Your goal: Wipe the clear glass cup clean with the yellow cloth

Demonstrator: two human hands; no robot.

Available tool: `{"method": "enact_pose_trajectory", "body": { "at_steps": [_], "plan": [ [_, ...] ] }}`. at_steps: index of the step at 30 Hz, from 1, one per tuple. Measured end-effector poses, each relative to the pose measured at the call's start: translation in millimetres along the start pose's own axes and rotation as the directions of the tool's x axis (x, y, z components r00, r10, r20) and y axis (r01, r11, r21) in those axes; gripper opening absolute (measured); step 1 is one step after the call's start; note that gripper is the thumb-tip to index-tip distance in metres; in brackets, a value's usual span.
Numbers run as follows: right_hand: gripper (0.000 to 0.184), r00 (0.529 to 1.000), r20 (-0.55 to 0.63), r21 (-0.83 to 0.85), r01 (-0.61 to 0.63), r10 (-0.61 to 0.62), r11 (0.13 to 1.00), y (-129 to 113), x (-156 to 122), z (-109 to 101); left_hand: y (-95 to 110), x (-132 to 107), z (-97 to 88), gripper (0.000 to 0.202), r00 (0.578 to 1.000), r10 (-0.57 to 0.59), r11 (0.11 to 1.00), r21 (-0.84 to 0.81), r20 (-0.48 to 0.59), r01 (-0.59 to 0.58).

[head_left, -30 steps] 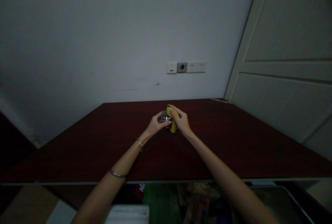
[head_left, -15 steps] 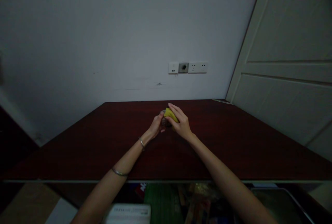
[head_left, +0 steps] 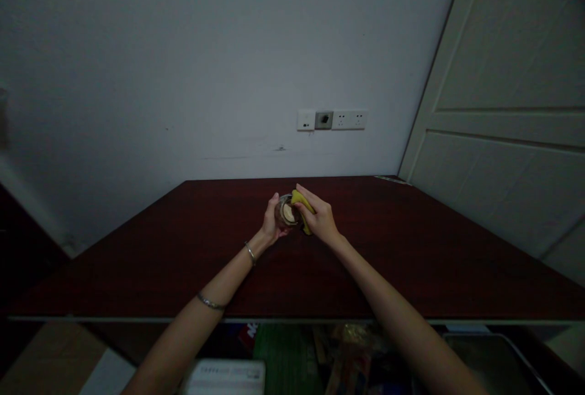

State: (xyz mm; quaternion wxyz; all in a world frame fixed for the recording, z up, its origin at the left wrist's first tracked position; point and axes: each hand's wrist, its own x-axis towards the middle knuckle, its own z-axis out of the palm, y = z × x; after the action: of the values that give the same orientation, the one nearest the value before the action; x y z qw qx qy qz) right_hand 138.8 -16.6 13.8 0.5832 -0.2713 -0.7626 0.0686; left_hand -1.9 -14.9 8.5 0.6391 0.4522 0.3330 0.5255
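Over the middle of the dark red tabletop (head_left: 183,261), my left hand (head_left: 270,223) is wrapped round a small clear jar (head_left: 284,214). A pale round patch shows at the jar's near end; I cannot tell whether it is a label or the base. My right hand (head_left: 322,218) grips a yellow cloth (head_left: 301,201) between thumb and fingers. The cloth lies against the right side of the jar, and its dark lower edge hangs under my thumb. Two bracelets circle my left arm.
A white wall with sockets (head_left: 350,119) rises behind the table, and a pale panelled door (head_left: 503,120) stands at the right. Below the front edge is an open space holding a white box (head_left: 226,378), a green item (head_left: 287,358) and other packages.
The jar has turned so that its pale round patch faces me. My right hand has drawn the yellow cloth slightly to the right and down, uncovering more of the jar.
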Motion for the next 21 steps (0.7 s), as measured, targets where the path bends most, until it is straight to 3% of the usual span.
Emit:
{"method": "enact_pose_trajectory", "body": {
  "at_steps": [8,16,21],
  "plan": [
    [0.042,0.99,0.078,-0.042,0.121,-0.117,0.992,1.5,0.5,-6.3,4.6,-2.8,1.3,0.069,0.988,-0.047,0.997,-0.056,0.147,0.056],
    [0.041,0.981,0.119,-0.123,0.169,-0.154,0.978,3.4,1.2,-3.6,1.7,2.1,-6.2,0.073,0.975,-0.133,0.986,-0.074,0.178,0.148],
    [0.043,0.976,0.145,-0.196,0.191,-0.165,0.962,-4.7,-3.1,-12.4,-0.9,4.2,-5.5,0.073,0.967,-0.156,0.979,-0.102,0.203,0.179]
  ]
}}
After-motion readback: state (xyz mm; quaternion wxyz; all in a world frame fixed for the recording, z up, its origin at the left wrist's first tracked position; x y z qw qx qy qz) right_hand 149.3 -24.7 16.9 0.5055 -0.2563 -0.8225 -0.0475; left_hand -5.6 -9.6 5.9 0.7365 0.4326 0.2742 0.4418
